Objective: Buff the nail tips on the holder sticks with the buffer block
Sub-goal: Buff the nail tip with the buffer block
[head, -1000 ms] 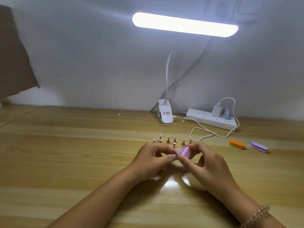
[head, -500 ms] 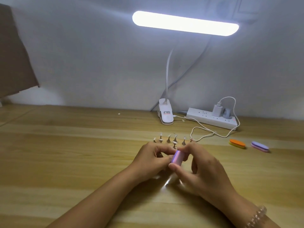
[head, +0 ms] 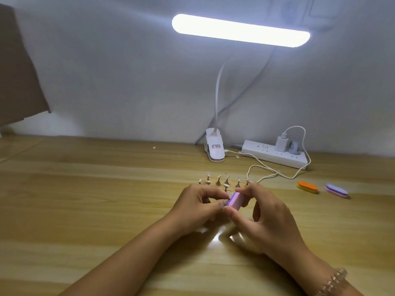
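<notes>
Wooden table (head: 85, 199) vs. grey wall, lamp bar (head: 240, 30) lit overhead. Left hand (head: 198, 208) mid-table, fingers curled, pinching a small item (head: 229, 198) at fingertips, too hidden to ID; just behind, row of holder sticks (head: 226, 182) upright on table w/ nail tips on top; pink-purple buffer block (head: 235, 202) clamped betw. thumb and fingers of right hand (head: 269, 216), above table, edge against the pinched item. Further right: power strip (head: 275, 155), then orange buffer (head: 307, 186) and purple buffer (head: 336, 190) flat on table, well apart from hands.
</notes>
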Demonstrator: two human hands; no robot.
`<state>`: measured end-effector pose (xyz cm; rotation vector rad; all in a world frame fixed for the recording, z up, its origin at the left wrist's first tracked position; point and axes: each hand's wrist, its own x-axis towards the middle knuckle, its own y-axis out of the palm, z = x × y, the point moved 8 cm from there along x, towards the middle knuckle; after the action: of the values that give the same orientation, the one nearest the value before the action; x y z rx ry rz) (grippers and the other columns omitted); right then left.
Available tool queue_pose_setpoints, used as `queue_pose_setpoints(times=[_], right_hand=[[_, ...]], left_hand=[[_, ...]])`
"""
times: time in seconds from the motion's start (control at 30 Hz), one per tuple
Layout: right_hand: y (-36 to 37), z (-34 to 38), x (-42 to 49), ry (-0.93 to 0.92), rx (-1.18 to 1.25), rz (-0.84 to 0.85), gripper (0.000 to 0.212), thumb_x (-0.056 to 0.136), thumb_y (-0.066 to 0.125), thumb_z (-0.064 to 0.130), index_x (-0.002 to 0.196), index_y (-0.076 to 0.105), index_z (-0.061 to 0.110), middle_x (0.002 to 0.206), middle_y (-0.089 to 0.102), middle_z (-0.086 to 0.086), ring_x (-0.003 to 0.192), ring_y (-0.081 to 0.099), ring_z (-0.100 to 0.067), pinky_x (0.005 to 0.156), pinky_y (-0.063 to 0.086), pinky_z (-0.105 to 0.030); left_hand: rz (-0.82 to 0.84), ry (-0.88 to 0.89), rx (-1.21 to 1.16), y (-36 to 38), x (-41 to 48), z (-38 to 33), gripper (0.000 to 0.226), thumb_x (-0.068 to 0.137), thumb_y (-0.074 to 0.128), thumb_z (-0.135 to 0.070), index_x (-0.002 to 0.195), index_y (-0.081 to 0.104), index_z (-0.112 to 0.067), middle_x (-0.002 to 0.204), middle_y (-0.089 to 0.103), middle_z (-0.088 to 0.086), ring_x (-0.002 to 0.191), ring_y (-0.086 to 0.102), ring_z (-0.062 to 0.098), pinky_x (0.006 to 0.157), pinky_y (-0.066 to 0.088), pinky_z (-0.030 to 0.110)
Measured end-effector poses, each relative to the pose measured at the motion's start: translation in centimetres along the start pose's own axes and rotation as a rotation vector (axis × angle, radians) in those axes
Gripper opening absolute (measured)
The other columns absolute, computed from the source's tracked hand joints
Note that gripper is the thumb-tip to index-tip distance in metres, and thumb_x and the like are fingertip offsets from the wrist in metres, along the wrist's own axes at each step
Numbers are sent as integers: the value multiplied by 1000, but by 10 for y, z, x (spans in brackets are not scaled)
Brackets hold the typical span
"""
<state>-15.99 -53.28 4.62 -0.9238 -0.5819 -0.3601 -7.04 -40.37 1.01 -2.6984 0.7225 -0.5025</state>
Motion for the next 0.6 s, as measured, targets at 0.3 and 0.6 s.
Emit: queue_pose_setpoints(times=[0.3,0.6], right_hand=[[1,-7,1,46,-3,27,31,74,70,55,91,58,32,83,59,18,66,53,2,53,37,-19],[4,-6,3,61,49,54,32,76,69,57,95,62,33,85,62,18,65,54,-3,55,37,-17]], left_hand=[[-9,16,-66,-1,-2,-3,12,91,69,-8,100,77,-5,62,66,-20,48,51,-4,51,40,12],[23,37,45,3,-2,-4,14,90,68,-8,96,78,-16,74,70,-4,49,50,8,52,40,21]])
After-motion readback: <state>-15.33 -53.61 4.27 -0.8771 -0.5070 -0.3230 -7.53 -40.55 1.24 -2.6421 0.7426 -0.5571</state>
